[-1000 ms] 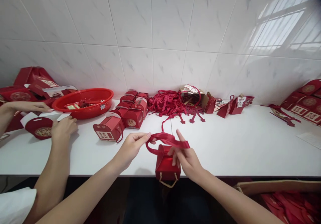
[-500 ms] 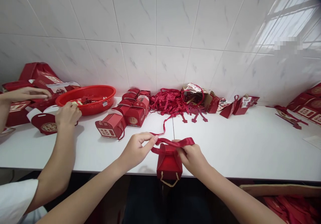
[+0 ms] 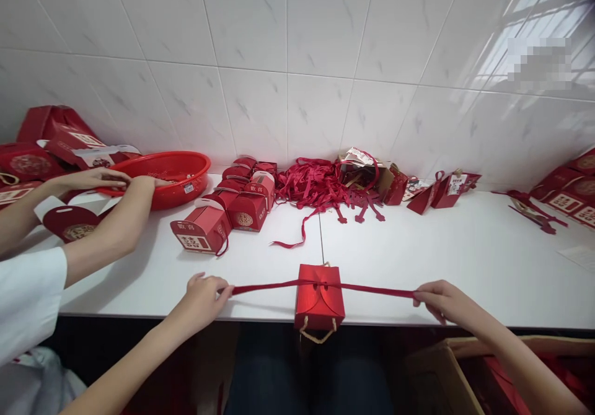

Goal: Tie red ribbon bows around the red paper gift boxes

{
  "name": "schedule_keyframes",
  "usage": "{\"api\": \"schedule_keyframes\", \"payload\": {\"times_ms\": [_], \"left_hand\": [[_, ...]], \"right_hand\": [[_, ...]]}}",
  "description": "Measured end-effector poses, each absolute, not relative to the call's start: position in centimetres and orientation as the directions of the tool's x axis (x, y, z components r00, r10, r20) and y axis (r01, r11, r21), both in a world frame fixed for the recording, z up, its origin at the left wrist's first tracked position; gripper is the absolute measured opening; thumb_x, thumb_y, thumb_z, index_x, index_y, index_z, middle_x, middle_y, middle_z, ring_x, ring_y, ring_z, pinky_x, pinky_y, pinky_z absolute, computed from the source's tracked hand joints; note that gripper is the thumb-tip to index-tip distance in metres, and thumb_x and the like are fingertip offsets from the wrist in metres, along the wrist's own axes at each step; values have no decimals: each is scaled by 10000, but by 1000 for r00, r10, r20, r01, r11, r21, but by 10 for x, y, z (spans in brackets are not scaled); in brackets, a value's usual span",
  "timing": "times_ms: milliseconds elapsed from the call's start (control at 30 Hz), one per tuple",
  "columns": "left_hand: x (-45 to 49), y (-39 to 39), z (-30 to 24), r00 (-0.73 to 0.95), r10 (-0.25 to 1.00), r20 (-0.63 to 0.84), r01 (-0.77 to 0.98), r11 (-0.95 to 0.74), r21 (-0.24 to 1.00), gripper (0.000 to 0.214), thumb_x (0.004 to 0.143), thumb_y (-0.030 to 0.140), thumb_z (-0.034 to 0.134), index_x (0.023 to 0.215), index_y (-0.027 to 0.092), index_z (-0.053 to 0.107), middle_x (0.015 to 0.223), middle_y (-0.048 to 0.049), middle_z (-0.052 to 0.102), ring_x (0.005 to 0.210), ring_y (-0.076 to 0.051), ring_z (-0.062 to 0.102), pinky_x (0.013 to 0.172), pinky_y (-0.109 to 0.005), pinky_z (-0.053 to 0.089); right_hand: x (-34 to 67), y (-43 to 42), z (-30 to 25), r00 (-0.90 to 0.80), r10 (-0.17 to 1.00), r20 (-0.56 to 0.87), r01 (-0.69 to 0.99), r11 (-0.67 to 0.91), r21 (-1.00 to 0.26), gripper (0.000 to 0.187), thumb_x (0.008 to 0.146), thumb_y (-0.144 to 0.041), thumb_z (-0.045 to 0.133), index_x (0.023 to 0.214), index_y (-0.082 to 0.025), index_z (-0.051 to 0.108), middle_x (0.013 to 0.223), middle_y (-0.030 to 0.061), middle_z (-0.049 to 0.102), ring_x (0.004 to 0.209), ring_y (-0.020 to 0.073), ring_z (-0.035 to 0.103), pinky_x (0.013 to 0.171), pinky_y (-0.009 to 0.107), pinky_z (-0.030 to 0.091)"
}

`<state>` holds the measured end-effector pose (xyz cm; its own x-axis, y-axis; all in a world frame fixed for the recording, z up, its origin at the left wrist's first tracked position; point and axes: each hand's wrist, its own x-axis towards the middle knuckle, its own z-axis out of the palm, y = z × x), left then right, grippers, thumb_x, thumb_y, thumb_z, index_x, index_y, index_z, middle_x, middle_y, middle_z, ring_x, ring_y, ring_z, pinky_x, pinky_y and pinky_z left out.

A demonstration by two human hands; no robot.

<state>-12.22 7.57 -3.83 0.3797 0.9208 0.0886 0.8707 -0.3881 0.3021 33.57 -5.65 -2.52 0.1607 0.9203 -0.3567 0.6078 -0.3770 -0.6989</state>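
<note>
A small red gift box point(image 3: 320, 308) with twisted cord handles stands at the table's front edge before me. A dark red ribbon point(image 3: 376, 289) crosses its top, knotted or crossed at the middle, and runs out taut to both sides. My left hand point(image 3: 204, 300) pinches the ribbon's left end, well away from the box. On the right, my right hand point(image 3: 441, 300) is closed on the other end. Whether the crossing is a full knot I cannot tell.
Finished-looking red boxes point(image 3: 199, 229) stand left of centre, beside a ribbon pile point(image 3: 311, 183). A co-worker's hands point(image 3: 139, 186) reach to a red plastic basin point(image 3: 204, 161). One loose ribbon point(image 3: 303, 229) trails forward. A cardboard carton point(image 3: 441, 371) sits below the table at right.
My hands have moved far apart, drawing the loose ribbon over the box into a straight line. The co-worker's hands have shifted right, into or over the basin.
</note>
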Motion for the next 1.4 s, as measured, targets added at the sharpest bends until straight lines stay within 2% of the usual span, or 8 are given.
{"api": "schedule_keyframes", "payload": {"times_ms": [100, 200, 533, 733, 933, 1167, 1300, 1400], "left_hand": [[-118, 73, -52, 386, 922, 29, 847, -367, 385, 343, 822, 409, 433, 633, 214, 642, 906, -66, 698, 885, -260, 633, 988, -544, 283], [-92, 70, -44, 356, 912, 204, 776, -410, 479, 275, 808, 429, 482, 694, 199, 581, 1057, -94, 625, 1093, -290, 536, 978, -504, 322], [-1, 55, -34, 552, 814, 181, 399, -449, 800, 257, 764, 348, 601, 837, 215, 393, 836, 13, 455, 766, -142, 476, 721, -295, 447], [5, 54, -48, 481, 873, 84, 391, -299, 871, 268, 811, 377, 536, 793, 227, 314, 666, 80, 356, 561, -92, 373, 557, -225, 357], [-10, 66, -39, 474, 879, 59, 399, -274, 875, 196, 829, 394, 485, 828, 213, 410, 666, 71, 404, 554, -95, 388, 571, -226, 357], [-24, 93, -28, 728, 611, -312, 507, -173, 845, 97, 673, 257, 573, 677, 171, 618, 650, 8, 603, 624, -142, 534, 605, -247, 412], [-20, 93, -15, 819, 450, -355, 432, -80, 898, 110, 646, 258, 641, 673, 170, 702, 609, 0, 638, 536, -109, 485, 521, -222, 359], [-12, 85, -5, 845, 428, -320, 364, -23, 931, 213, 718, 344, 638, 683, 151, 723, 590, -8, 617, 449, -68, 375, 469, -220, 295]], "right_hand": [[345, -60, -44, 115, 969, -217, 727, -231, -646, 318, 770, -447, 529, 930, -214, 676, 879, 83, 670, 786, 223, 635, 713, 343, 513], [325, -51, -46, 168, 985, 35, 796, -115, -594, 464, 774, -462, 532, 1173, -229, 573, 1248, 119, 550, 1138, 284, 525, 904, 415, 464], [220, -21, -37, -93, 995, 46, 668, 97, -738, 540, 912, -460, 398, 1386, -210, 331, 892, 50, 638, 791, 200, 600, 779, 388, 454], [206, -17, -42, -14, 995, -99, 227, -94, -969, 606, 843, -504, 495, 1325, -179, 323, 537, -108, 414, 449, 115, 450, 479, 252, 386], [224, -17, -28, -181, 971, -155, 101, -139, -985, 484, 824, -477, 553, 1200, -229, 378, 572, -117, 400, 543, 128, 580, 578, 272, 454], [242, -27, -16, -236, 970, 55, 569, 184, -801, 198, 846, -320, 539, 698, -191, 560, 813, 2, 505, 619, 101, 486, 580, 258, 409], [240, -25, -24, -75, 963, 260, 818, 209, -537, 261, 850, -262, 497, 672, -189, 673, 826, 56, 548, 557, 116, 483, 578, 303, 426], [229, -18, -32, 72, 907, 415, 778, 209, -592, 273, 823, -290, 546, 605, -196, 680, 681, 44, 541, 550, 137, 489, 517, 285, 415]]}}
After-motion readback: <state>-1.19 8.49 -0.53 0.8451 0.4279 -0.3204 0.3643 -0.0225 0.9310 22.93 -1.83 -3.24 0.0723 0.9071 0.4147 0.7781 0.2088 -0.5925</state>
